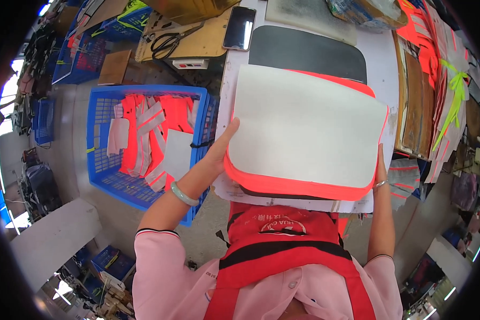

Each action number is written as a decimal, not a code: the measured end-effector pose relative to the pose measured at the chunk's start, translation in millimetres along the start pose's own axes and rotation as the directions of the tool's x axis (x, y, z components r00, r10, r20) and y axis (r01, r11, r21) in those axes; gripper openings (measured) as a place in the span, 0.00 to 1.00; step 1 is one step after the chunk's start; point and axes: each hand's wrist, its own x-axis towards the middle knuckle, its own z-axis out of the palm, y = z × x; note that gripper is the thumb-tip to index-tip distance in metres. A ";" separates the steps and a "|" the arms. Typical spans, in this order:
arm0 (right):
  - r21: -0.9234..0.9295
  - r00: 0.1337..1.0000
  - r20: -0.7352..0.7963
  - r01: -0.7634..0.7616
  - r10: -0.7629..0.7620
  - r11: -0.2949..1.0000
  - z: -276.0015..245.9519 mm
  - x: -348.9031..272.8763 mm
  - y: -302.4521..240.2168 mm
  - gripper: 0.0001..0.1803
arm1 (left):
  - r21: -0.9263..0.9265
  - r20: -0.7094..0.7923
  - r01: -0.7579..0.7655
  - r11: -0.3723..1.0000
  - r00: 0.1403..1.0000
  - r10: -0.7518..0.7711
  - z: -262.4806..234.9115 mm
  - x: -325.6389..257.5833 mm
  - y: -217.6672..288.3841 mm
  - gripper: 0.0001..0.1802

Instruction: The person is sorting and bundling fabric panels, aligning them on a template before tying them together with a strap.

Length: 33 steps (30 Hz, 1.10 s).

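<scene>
The person holds a stack made of a white sheet (304, 125) lying on an orange fabric panel (282, 184), in the middle of the frame, over the near edge of the white table (381, 50). The orange shows only as a thin border along the lower and right edges of the sheet and a strip at its top right.

The left hand (221, 146) grips the stack at its left edge, thumb on top of the white sheet and fingers hidden beneath. The right hand (380, 170) presses flat against the right edge with fingers extended upward; whether any fingers curl under the panel cannot be told.

A dark grey pad (309, 50) lies on the table just above the stack, partly covered by it. A phone (239, 28) rests at the upper centre, with scissors (168, 42) on a wooden board to its left. A blue crate (144, 136) at the left of the frame holds orange pieces with grey reflective strips. More orange and yellow-green cut pieces (448, 80) pile along the right.

To handle this well, it seems wise to keep both hands pressing evenly from opposite edges, so the white sheet stays centred and the orange border stays uniform all round. The rounded lower corners look like the spots most likely to slip out of line.
</scene>
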 end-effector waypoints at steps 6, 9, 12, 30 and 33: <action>0.055 0.999 0.043 -0.023 0.020 0.998 -9.1 6.8 0.2 0.43 | -0.018 0.003 -0.032 0.999 0.999 0.033 8.2 0.5 -1.6 0.35; 0.081 0.998 0.065 -0.021 0.016 0.996 -6.0 6.1 0.1 0.43 | 0.007 0.005 -0.046 0.999 0.999 0.046 11.8 -1.3 -1.4 0.35; 0.075 0.999 0.051 -0.017 0.013 0.997 -5.3 7.6 0.6 0.43 | 0.029 0.044 -0.058 0.998 0.997 0.057 9.2 -0.3 -1.1 0.36; 0.130 0.997 0.076 0.000 -0.010 0.992 2.8 -2.7 -3.1 0.43 | 0.076 0.073 -0.051 0.996 0.996 0.045 -4.0 6.5 -5.7 0.37; 0.090 0.999 -0.009 0.048 -0.047 0.995 -5.3 3.0 2.4 0.42 | 0.107 0.037 -0.065 0.992 0.997 0.061 -6.0 7.8 -6.7 0.38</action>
